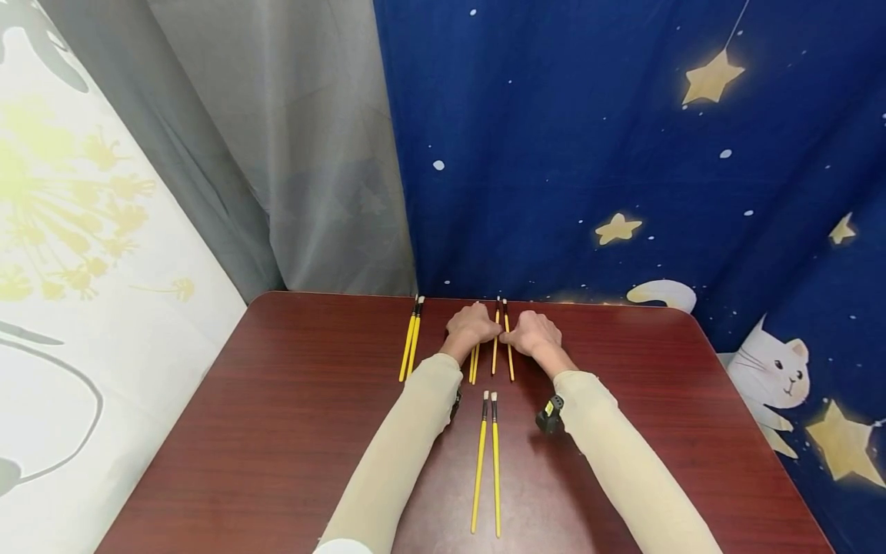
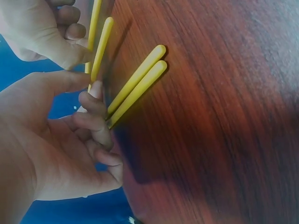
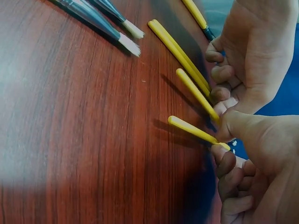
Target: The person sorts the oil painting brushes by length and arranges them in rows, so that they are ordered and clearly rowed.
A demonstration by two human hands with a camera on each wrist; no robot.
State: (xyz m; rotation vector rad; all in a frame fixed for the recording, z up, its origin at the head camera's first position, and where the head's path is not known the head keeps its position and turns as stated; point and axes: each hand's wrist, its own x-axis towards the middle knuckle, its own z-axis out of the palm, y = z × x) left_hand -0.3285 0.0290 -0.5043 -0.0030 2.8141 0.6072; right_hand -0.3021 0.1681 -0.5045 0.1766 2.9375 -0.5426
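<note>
My left hand (image 1: 472, 327) pinches the handle of a yellow paintbrush (image 3: 194, 91) between thumb and index finger at the table's far edge. Close beside it, my right hand (image 1: 536, 333) pinches another yellow paintbrush (image 3: 189, 128) the same way. Both brushes have their bristles toward the curtain, and their handle ends stand slightly off the table, with shadows beneath. Under my left hand lie two more yellow brushes (image 2: 140, 86), side by side, their upper parts hidden by the hand in the head view.
A pair of yellow brushes (image 1: 413, 338) lies to the left at the far edge. Nearer, between my forearms, lie two larger yellow brushes (image 1: 496, 469) with pale bristles. The reddish-brown table (image 1: 291, 431) meets a blue curtain (image 1: 526, 154) and a grey curtain (image 1: 332, 154) behind.
</note>
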